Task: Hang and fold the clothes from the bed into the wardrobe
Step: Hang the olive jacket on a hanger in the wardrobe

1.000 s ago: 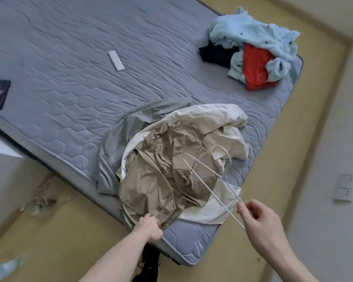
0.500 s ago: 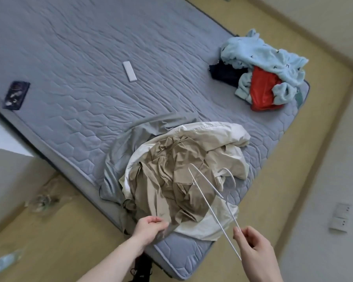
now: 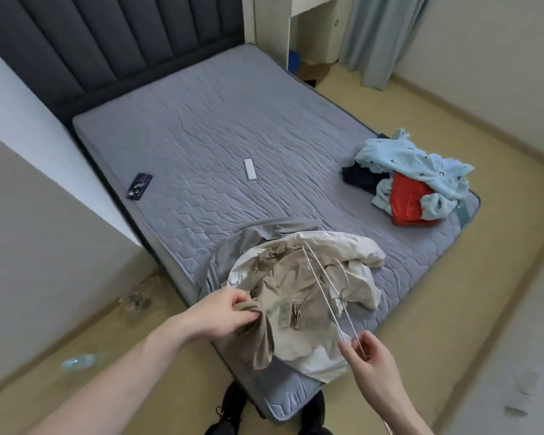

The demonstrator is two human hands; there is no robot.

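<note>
A: Two heaps of clothing on one mattress, grey-blue, quilted in hexagons and wavy lines, set against a dark channelled padded headboard.

B: Near heap?

A: At the foot-side corner closest to the camera. Smooth grey garment underneath, cream jacket over it, crumpled tan garment on top, finely creased, one fold drooping over the mattress edge.

B: Far heap?

A: At the other foot corner, well apart. Fleecy pale-blue garment with small dark marks, glossy red piece, dark navy piece beneath.

B: Hanger?

A: Thin white wire hanger, triangular. Long axis runs from the right hand up and away toward the head of the bed, lying across the tan and cream fabric.

B: Grips?

A: Left hand clenched on a bunch of the tan garment at the heap's near-left edge. Right hand pinches the hanger's near end between thumb and fingers.

B: Small items, any writing?

A: Flat white rectangular remote mid-mattress; dark phone at the left edge, patterned back. No legible text on either.
</note>
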